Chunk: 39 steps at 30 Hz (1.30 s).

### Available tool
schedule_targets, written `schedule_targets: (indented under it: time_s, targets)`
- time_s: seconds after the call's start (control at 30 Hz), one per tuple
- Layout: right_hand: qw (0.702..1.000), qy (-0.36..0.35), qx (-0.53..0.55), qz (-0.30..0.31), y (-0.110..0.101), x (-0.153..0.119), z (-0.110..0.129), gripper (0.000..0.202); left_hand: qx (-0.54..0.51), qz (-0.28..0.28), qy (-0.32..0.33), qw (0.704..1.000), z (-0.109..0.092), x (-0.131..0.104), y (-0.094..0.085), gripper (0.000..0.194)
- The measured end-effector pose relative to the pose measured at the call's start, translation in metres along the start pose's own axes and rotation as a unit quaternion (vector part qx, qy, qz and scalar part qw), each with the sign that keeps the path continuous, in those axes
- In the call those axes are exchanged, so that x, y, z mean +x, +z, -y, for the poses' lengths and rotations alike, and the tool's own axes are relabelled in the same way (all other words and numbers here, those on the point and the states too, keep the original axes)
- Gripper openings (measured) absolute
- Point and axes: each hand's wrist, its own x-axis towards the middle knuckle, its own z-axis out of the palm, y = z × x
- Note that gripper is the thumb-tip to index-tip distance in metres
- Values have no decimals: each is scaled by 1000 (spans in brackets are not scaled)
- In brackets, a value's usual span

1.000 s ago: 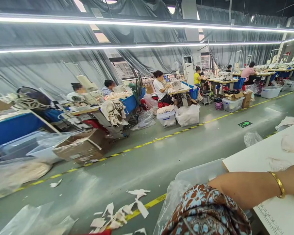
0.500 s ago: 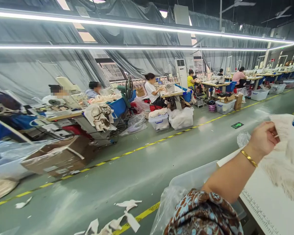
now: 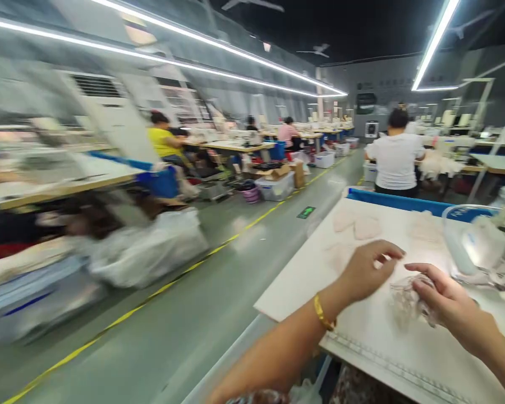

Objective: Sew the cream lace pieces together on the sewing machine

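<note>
- Left hand [image 3: 368,272] over the bench [image 3: 297,292], fingers loosely curled, and there's daylight between thumb and forefinger!
- Right hand [image 3: 452,306] comes in close opposite, forefinger pointing at the left fingertips; a pale crumpled bundle [image 3: 404,303] sits right at its thumb, but blur hides whether those fingers grip it.
- The bundle spreads from the right thumb toward the bench's near edge, its long axis too smeared to call.
- Beyond the left fingers, flat pale pieces [image 3: 366,225] lie on the bench.
</note>
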Motion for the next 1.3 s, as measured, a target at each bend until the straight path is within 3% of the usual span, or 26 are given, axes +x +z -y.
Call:
schedule_targets:
  time_s: [0.03, 0.1, 0.2, 0.27, 0.4, 0.5, 0.6, 0.7, 0.8, 0.97, 1.03, 1.1, 1.2, 1.3]
  targets:
    - [1000, 8, -18, -4, -6, -8, 1, 63, -21, 13, -18, 1000, 1, 7, 1, 25]
    - [999, 7, -38, 2, -17, -20, 2, 59, -67, 140, -61, 986, 3, 20, 6, 41]
    - [999, -12, -48, 17, -32, -36, 4, 55, -140, 333, -133, 923, 5, 28, 21, 45]
    - [999, 2, -25, 30, -42, -48, 5, 54, -192, 384, -170, 887, 4, 27, 32, 42]
    - [992, 50, 103, 57, -62, -72, 1, 50, -277, 394, -216, 849, -1, 24, 45, 49]
    - [988, 77, 125, 45, -80, -77, -12, 46, -257, 393, -241, 849, -3, 29, 58, 47]
    - [994, 93, -35, -39, -96, -65, -36, 42, -92, 375, -226, 894, 3, 38, 77, 31]
    - [971, 98, -172, -135, -105, -48, -61, 34, 110, 324, -163, 925, 15, 47, 96, 20]
    - [961, 92, -194, -176, -106, -40, -76, 30, 174, 293, -130, 931, 25, 52, 105, 18]
    - [953, 73, -207, -210, -104, -42, -82, 30, 304, 270, -41, 913, 27, 54, 107, 4]
    - [949, 68, -212, -222, -102, -41, -83, 29, 311, 255, 9, 916, 24, 57, 107, 10]
    - [946, 61, -218, -232, -100, -40, -84, 29, 269, 283, 14, 921, 21, 61, 108, 10]
    - [941, 53, -234, -239, -98, -41, -84, 32, 197, 375, -61, 904, 20, 67, 107, 12]
    - [936, 41, -260, -233, -96, -47, -82, 32, 156, 395, -116, 898, 22, 66, 105, 7]
